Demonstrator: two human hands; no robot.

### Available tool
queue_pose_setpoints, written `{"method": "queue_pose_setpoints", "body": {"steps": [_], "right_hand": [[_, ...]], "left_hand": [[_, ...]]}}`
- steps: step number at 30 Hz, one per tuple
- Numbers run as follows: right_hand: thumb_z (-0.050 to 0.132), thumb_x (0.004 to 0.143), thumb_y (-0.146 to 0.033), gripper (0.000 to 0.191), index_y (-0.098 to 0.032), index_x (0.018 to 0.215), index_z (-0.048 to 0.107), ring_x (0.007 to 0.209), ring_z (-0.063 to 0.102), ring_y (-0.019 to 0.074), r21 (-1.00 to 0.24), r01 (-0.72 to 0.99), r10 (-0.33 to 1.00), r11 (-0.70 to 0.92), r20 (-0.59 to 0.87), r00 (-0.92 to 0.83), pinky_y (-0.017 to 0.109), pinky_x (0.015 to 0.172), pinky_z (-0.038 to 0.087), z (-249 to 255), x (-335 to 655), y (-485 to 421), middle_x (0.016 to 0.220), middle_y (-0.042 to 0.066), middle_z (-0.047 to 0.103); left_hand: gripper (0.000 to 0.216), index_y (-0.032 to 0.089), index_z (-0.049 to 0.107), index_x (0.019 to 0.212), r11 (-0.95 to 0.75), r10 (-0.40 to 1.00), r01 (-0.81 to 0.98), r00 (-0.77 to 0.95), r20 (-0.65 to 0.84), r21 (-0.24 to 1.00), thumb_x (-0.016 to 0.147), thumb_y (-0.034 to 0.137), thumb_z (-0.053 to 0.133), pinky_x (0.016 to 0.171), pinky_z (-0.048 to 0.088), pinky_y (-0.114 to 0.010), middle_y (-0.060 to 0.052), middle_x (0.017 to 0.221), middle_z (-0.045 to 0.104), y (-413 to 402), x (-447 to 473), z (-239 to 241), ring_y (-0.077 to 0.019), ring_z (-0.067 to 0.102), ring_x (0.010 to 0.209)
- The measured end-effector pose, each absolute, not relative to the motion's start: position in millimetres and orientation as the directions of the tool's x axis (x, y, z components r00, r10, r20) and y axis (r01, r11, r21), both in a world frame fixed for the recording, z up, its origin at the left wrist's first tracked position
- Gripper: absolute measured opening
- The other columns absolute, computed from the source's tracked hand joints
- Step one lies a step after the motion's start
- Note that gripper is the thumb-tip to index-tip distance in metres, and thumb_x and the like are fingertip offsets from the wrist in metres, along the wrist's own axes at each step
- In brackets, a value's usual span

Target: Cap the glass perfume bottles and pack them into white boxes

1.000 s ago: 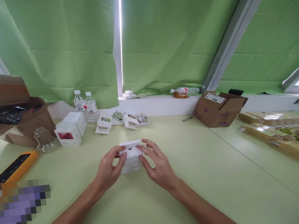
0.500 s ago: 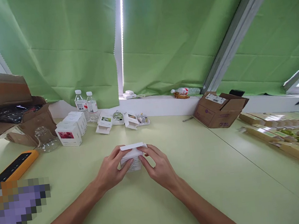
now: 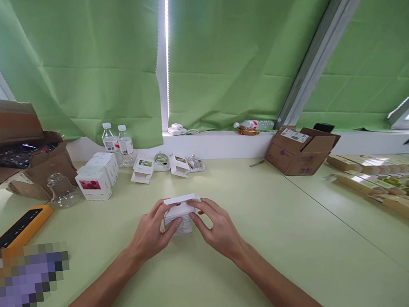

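A small white carton [image 3: 180, 215] stands on the pale green table [image 3: 281, 243] in front of me, its top flap lifted. My left hand [image 3: 150, 233] grips its left side with curled fingers. My right hand [image 3: 215, 228] holds the right side, fingertips pressing at the top edge under the flap. What is inside the carton is hidden.
Further back stand several white product boxes [image 3: 95, 183], two water bottles [image 3: 118, 142], a clear glass jar [image 3: 60, 190] and opened small cartons [image 3: 143, 169]. An orange-edged device [image 3: 21, 228] lies at left. Cardboard boxes sit at far left [image 3: 24, 159] and right [image 3: 298, 150]. Flat packages [image 3: 388, 179] line the right.
Both hands have closed in tighter on the carton and pressed its top, and the carton now sits lower between them. The flap stays raised.
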State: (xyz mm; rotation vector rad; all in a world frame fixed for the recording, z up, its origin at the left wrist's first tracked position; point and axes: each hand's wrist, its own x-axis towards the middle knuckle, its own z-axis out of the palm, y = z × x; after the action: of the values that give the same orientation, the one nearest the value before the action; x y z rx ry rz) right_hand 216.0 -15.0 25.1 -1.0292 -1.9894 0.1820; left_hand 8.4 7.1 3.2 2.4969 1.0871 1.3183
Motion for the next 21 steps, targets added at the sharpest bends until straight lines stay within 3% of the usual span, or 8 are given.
{"method": "queue_pose_setpoints", "body": {"steps": [6,11,16,21], "right_hand": [[0.050,0.092,-0.024,0.027,-0.025,0.118,0.057,0.102,0.060,0.0212,-0.510,0.569,0.734,0.646,0.619,-0.278,0.036,0.079,0.057,26.1,214.7,-16.6,0.114,0.007,0.062],[0.052,0.091,-0.026,0.031,-0.026,0.122,0.052,0.094,0.063,0.0205,-0.533,0.555,0.748,0.639,0.597,-0.290,0.038,0.079,0.058,22.3,216.1,-15.0,0.112,0.006,0.064],[0.052,0.091,-0.025,0.034,-0.027,0.125,0.051,0.092,0.063,0.0215,-0.477,0.582,0.725,0.658,0.608,-0.322,0.038,0.079,0.057,23.1,218.0,-13.8,0.107,0.007,0.064],[0.053,0.090,-0.023,0.034,-0.027,0.124,0.053,0.092,0.062,0.0216,-0.472,0.596,0.731,0.650,0.602,-0.322,0.038,0.079,0.056,24.1,219.2,-14.3,0.104,0.007,0.063]], "left_hand": [[0.027,0.022,0.045,0.109,-0.748,0.623,0.481,0.270,0.735,0.457,0.086,0.025,0.058,0.070,0.054,-0.027,-0.011,0.122,0.054,6.2,7.4,6.5,-0.0186,0.060,0.105],[0.016,0.022,0.048,0.096,-0.751,0.596,0.496,0.228,0.770,0.435,0.085,0.024,0.060,0.068,0.053,-0.026,-0.009,0.113,0.058,9.1,5.9,6.4,-0.0170,0.062,0.097],[0.005,0.022,0.056,0.090,-0.768,0.549,0.528,0.249,0.798,0.364,0.087,0.025,0.058,0.077,0.054,-0.030,-0.010,0.115,0.058,8.1,6.4,7.7,-0.0175,0.063,0.094],[0.019,0.024,0.060,0.106,-0.769,0.551,0.536,0.278,0.787,0.348,0.087,0.023,0.058,0.081,0.055,-0.031,-0.010,0.120,0.055,7.9,5.7,9.3,-0.0184,0.062,0.098]]}}
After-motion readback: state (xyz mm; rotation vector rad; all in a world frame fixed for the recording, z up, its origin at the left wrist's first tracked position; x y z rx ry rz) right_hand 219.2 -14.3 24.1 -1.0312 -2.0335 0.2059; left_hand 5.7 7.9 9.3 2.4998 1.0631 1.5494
